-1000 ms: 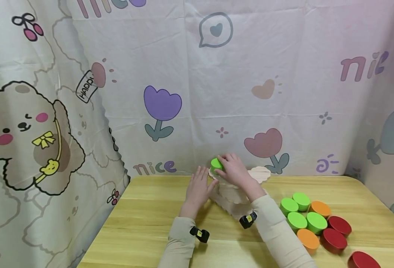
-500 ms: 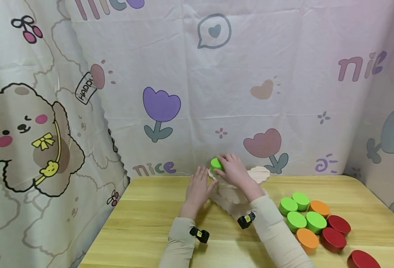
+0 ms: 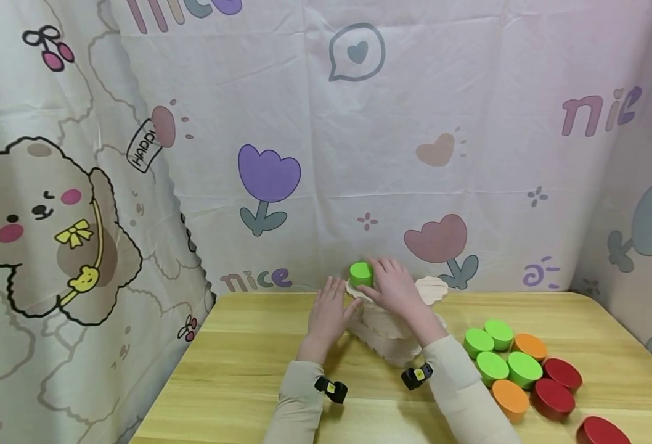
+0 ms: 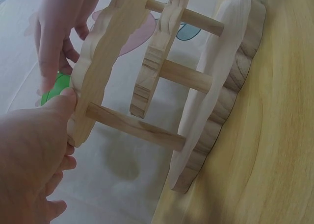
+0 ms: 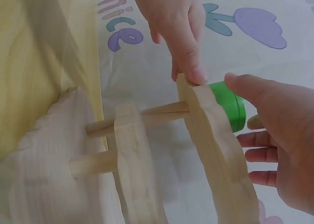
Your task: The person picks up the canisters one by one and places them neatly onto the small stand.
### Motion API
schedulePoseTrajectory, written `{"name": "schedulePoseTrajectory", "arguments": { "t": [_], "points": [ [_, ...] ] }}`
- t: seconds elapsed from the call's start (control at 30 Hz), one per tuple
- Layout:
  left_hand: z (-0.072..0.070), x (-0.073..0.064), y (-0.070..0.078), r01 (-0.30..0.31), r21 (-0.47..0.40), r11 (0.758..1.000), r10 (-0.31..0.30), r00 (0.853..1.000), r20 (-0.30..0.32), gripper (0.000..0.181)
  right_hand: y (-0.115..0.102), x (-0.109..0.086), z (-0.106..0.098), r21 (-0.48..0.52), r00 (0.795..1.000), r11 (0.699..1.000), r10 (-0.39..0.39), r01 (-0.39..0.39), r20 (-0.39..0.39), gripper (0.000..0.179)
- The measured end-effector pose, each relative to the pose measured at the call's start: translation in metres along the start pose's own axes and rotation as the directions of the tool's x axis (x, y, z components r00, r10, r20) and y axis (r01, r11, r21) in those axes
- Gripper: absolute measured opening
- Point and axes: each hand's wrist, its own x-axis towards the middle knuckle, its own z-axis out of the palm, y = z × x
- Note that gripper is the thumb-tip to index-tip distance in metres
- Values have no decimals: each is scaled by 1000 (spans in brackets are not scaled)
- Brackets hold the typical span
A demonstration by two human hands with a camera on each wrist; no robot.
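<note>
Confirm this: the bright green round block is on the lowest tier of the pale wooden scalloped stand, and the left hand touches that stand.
Not the lowest: the bright green round block is on the highest tier of the pale wooden scalloped stand, as the left wrist view shows.

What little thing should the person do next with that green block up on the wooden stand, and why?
Probably ease the right hand away, leaving the green block there. It appears to sit flat on the top board, the right hand's fingers look loosely spread beside it, and the left hand holds the board's edge.
</note>
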Motion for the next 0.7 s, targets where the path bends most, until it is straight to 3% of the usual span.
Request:
{"name": "schedulePoseTrajectory", "arguments": {
  "t": [0.27,0.47,0.7],
  "points": [
    [0,-1,2,-16,10,1000,16,1000,-21,74,5,-27,-5,-27,993,1000,-15,12,-119,62],
    [0,-1,2,-12,1,1000,12,1000,-29,74,6,-46,-12,-66,973,996,-78,65,-218,44],
    [0,-2,0,-9,5,1000,9,1000,-30,75,8,-65,-22,-109,948,985,-156,130,-277,38]
  ]
}}
